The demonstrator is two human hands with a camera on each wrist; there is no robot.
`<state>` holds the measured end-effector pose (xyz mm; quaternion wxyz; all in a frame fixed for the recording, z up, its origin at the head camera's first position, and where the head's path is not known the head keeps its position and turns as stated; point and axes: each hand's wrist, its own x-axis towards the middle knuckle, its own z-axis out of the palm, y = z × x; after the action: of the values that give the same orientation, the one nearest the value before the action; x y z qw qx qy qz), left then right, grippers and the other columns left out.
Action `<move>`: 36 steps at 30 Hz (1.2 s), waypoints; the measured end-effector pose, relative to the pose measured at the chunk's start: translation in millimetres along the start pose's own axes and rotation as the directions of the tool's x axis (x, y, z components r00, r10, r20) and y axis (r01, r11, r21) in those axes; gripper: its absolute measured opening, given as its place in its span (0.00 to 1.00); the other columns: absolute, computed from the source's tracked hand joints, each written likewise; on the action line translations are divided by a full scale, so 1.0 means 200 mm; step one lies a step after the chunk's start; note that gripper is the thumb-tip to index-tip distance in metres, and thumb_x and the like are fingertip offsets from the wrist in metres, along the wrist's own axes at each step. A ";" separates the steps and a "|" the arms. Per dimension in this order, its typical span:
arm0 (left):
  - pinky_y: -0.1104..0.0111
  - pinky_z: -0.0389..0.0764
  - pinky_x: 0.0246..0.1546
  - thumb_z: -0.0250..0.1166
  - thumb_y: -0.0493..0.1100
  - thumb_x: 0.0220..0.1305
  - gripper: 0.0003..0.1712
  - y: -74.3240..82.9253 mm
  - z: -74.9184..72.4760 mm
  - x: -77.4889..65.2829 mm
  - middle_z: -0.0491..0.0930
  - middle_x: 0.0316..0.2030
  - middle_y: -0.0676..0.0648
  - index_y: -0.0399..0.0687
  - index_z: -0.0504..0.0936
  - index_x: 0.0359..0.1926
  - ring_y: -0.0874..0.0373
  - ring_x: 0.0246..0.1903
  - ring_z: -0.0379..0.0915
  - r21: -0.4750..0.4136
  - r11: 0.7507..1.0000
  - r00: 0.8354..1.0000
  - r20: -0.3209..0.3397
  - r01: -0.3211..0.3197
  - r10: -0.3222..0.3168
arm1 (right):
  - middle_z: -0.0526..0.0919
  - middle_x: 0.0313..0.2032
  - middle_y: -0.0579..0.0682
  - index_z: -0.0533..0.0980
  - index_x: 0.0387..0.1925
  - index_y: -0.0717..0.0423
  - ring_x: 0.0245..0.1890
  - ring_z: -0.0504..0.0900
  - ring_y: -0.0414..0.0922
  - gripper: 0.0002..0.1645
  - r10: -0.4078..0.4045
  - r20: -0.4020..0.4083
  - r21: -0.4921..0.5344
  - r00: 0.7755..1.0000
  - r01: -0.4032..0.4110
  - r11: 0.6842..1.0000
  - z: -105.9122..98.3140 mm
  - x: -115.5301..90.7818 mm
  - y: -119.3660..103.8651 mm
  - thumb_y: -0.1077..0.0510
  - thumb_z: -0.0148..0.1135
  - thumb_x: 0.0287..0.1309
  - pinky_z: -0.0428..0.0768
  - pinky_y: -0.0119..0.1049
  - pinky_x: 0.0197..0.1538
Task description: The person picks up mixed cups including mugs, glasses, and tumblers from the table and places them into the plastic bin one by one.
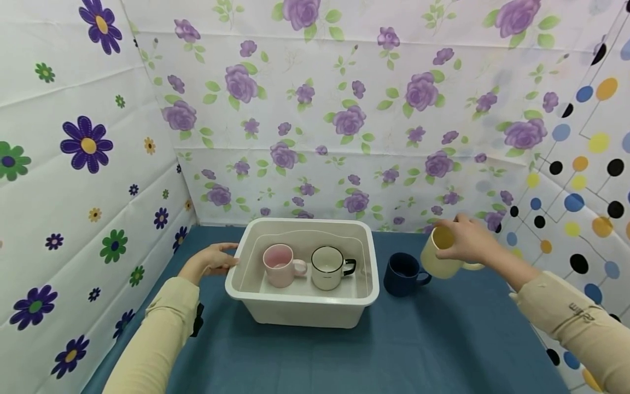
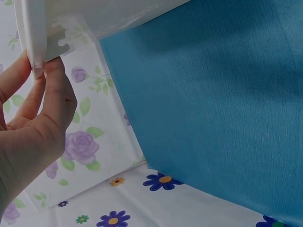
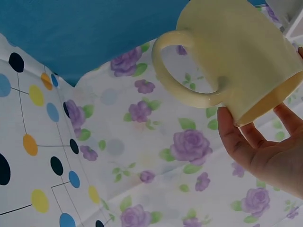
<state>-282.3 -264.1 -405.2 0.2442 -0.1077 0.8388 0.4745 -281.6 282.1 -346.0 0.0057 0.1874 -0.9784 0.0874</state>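
Note:
My left hand (image 1: 215, 258) pinches the left rim of a white plastic basin (image 1: 305, 313); the left wrist view shows the thumb and fingers on that rim. Inside the basin, a pink mug (image 1: 279, 268) stands on the left and a white mug (image 1: 327, 269) with a black rim and black handle on the right. To the right, my right hand (image 1: 465, 241) grips a pale yellow mug (image 1: 435, 265) by its upper rim, tilted and held above the table. Its handle shows clearly in the right wrist view. A dark blue mug (image 1: 401, 279) stands on the table between basin and yellow mug.
A blue cloth (image 1: 315, 361) covers the table. Behind it hangs a white sheet with purple roses (image 1: 349, 120). Flower-patterned fabric (image 1: 88, 145) forms the left side, and dotted fabric (image 1: 576, 202) the right side.

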 end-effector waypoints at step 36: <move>0.65 0.83 0.45 0.58 0.36 0.66 0.40 -0.01 -0.01 0.02 0.78 0.44 0.44 0.40 0.48 0.73 0.64 0.31 0.77 -0.076 0.997 1.000 0.017 0.027 -0.026 | 0.76 0.44 0.65 0.73 0.57 0.57 0.31 0.76 0.51 0.39 -0.082 -0.029 0.029 0.996 0.083 0.996 -0.09 0.07 -0.36 0.43 0.70 0.44 0.75 0.40 0.27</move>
<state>-285.5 -267.2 -408.7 0.2531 -0.1243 0.8165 0.5037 -268.9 214.5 -316.6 0.0202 0.2265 -0.9682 0.1044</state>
